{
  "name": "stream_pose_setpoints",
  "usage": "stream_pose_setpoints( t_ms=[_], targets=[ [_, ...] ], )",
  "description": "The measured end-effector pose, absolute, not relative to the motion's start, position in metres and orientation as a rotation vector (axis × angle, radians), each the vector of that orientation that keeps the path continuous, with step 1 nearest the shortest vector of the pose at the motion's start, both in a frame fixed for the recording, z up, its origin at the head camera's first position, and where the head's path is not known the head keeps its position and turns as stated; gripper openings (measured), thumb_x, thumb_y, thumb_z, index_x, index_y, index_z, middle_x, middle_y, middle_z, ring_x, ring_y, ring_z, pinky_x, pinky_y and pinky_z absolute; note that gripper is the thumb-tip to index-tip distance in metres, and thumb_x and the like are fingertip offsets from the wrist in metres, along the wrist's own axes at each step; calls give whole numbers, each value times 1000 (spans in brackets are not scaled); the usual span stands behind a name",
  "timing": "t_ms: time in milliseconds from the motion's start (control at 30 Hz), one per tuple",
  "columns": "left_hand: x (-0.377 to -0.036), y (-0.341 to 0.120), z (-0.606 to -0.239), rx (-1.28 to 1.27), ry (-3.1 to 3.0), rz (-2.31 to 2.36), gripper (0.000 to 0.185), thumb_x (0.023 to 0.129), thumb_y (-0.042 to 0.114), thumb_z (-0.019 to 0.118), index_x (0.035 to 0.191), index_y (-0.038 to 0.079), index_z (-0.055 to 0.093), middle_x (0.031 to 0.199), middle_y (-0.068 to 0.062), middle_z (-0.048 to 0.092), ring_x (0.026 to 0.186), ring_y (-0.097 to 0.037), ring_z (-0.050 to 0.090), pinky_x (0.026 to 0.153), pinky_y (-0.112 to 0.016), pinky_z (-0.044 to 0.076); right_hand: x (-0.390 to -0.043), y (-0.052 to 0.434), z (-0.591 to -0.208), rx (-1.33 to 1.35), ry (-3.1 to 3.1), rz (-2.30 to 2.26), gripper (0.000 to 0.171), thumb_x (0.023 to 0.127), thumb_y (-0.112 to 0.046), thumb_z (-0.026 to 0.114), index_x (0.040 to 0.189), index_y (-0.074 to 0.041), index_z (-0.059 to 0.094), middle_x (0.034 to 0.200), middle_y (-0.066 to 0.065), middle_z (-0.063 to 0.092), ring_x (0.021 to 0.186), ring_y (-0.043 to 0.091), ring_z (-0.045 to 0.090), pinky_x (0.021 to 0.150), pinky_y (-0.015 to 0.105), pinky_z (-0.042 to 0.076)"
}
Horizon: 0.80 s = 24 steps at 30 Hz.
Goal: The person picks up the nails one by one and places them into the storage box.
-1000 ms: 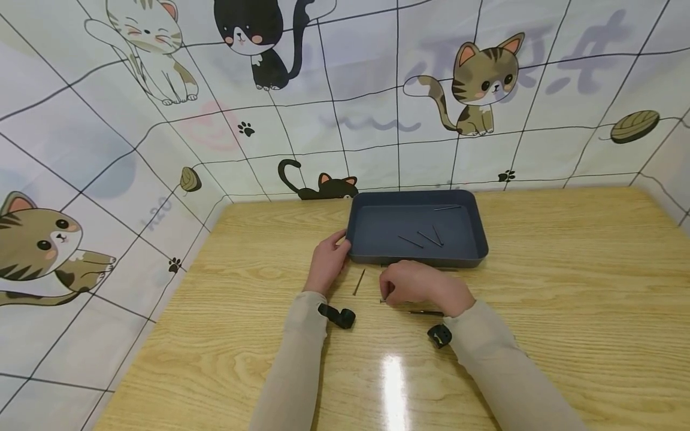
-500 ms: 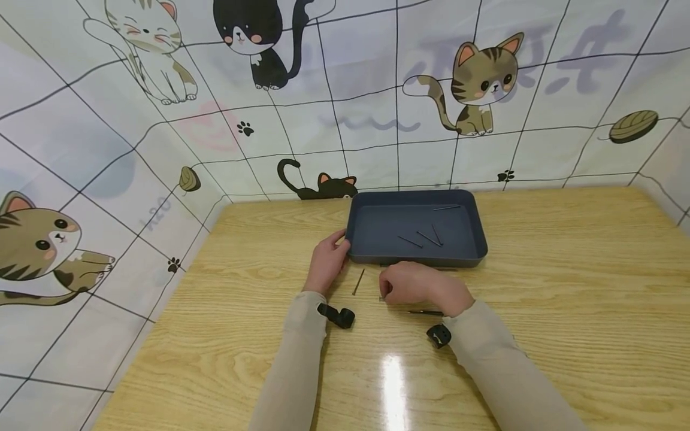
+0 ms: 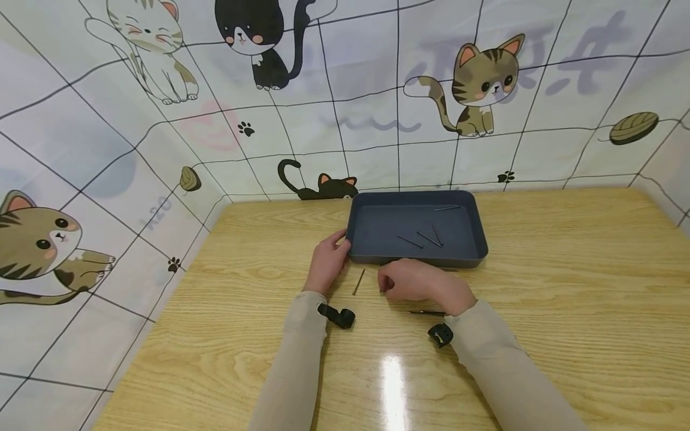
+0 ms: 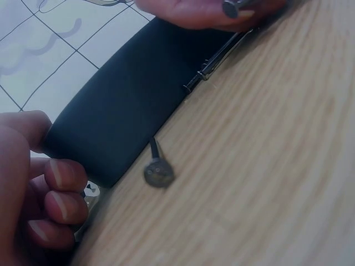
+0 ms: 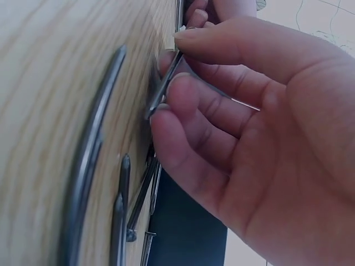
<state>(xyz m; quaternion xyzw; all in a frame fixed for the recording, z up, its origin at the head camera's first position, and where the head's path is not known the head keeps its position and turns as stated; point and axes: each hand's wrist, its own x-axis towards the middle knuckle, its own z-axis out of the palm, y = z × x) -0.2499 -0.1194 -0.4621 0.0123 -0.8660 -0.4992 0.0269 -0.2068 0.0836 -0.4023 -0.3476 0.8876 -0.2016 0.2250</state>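
Observation:
In the head view my left hand (image 3: 327, 261) grips the near-left corner of a dark blue-grey tray (image 3: 362, 227), fingers curled at its wall in the left wrist view. My right hand (image 3: 412, 281) is just in front of the tray. Its thumb and fingertips pinch a metal nail (image 5: 165, 86), whose flat head (image 4: 231, 8) faces the left wrist camera. Between the hands, a loose nail (image 3: 359, 282) lies on the wooden table, its round head (image 4: 158, 173) towards me. Several nails (image 3: 429, 238) lie inside the tray.
More nails (image 3: 426, 312) lie on the table under my right wrist, and others (image 4: 202, 72) lie along the tray's near wall. Behind the tray rises a wall covering (image 3: 372, 131) printed with cartoon cats. A wrist camera (image 3: 345, 318) sits on each wrist.
My right hand has shifted slightly towards the tray, and the nail head at its fingertips has moved with it. The left hand and tray have stayed in place.

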Motion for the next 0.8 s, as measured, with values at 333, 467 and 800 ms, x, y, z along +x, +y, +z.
stream_pose_setpoints(
  t_ms=[333, 467, 800],
  targets=[
    [-250, -119, -461, 53, -2694, -1533, 43, 82, 30, 45, 124, 26, 53, 52, -3, 54, 41, -17, 46, 41, -29, 34, -207, 85, -399, -933, 2474, -586, 24, 84, -12, 55, 106, -16, 64, 84, -7, 57, 67, 11, 49, 63, 31, 40],
    [-250, -119, -461, 60, -2695, -1533, 43, 82, 31, 44, 124, 25, 53, 52, -3, 54, 41, -17, 46, 40, -29, 34, -209, 87, -398, -960, 2525, -594, 23, 86, -13, 54, 107, -16, 64, 83, -8, 57, 63, 11, 48, 62, 30, 39],
    [-250, -119, -462, 62, -2696, -1532, 44, 83, 31, 44, 126, 24, 52, 52, -3, 53, 41, -17, 46, 40, -28, 34, -214, 99, -389, -970, 2613, -787, 19, 88, -22, 53, 100, -14, 66, 86, -7, 61, 70, 6, 53, 68, 30, 43]
  ],
)
